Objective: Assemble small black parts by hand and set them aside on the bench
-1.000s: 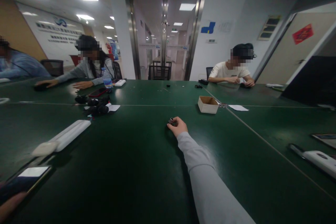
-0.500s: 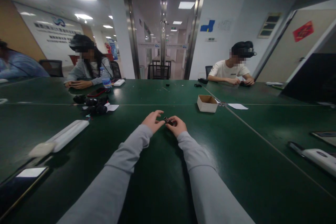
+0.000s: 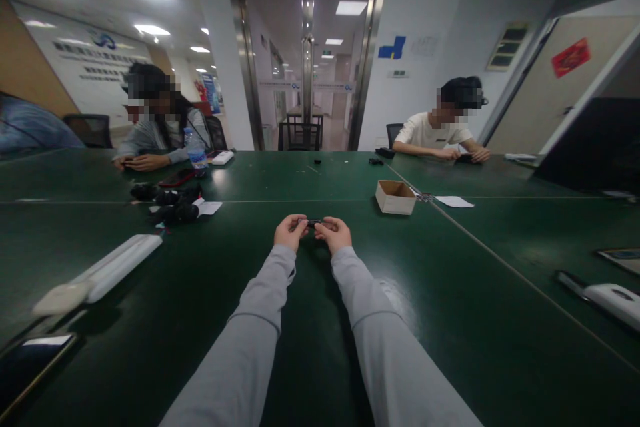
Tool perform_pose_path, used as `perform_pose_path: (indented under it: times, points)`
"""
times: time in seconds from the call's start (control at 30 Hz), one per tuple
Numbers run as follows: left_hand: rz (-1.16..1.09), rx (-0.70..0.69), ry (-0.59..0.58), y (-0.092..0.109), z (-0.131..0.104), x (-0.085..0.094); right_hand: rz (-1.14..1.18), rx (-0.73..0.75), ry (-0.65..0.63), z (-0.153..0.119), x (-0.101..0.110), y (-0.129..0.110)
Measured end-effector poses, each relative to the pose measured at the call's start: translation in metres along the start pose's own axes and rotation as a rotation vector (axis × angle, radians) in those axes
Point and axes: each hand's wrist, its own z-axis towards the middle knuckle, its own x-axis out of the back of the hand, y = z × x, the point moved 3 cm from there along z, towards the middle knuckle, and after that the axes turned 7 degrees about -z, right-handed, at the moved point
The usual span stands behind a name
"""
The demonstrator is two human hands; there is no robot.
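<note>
Between my hands, over the middle of the green table (image 3: 320, 333), is a small dark cylindrical piece (image 3: 313, 222), held lengthwise from side to side. My left hand (image 3: 290, 232) pinches its left end with thumb and fingers. On its right end the thumb and fingers of my right hand (image 3: 335, 234) are closed. My fingertips cover both ends, and the piece is too small for its exact kind to show.
A small open cardboard box (image 3: 395, 199) stands ahead to the right, near a white paper (image 3: 454, 201). Black gear (image 3: 170, 200), a long white device (image 3: 125, 267) and a phone (image 3: 37, 370) lie left. A water bottle (image 3: 196, 150) stands farther back. Two people sit opposite.
My left hand was apart with fingers spread; now it has closed on the piece's left end. The piece has turned from tilted, its ring-like end showing, to level between both hands.
</note>
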Motion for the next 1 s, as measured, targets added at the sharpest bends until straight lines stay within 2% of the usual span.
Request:
perform_pose_path:
  times: [0.17, 0.4, 0.5, 0.6, 0.73, 1.0]
  points:
    - [-0.075, 0.055, -0.007, -0.002, 0.005, 0.000, 0.071, -0.130, -0.022, 0.006, -0.007, 0.003]
    - [0.055, 0.037, -0.055, 0.000, 0.005, 0.000, 0.152, -0.206, -0.128, -0.004, -0.003, -0.007]
    - [0.088, 0.023, -0.091, 0.003, 0.003, 0.002, 0.161, -0.217, -0.155, -0.006, -0.003, -0.009]
    - [0.120, -0.052, -0.145, 0.006, 0.002, 0.002, 0.158, -0.227, -0.174, -0.007, -0.002, -0.010]
    - [0.143, -0.081, -0.196, 0.006, 0.000, 0.000, 0.142, -0.244, -0.161, -0.007, 0.001, -0.011]
    - [0.238, -0.110, -0.183, 0.004, 0.000, 0.001, 0.116, -0.224, -0.201, -0.009, 0.000, -0.012]
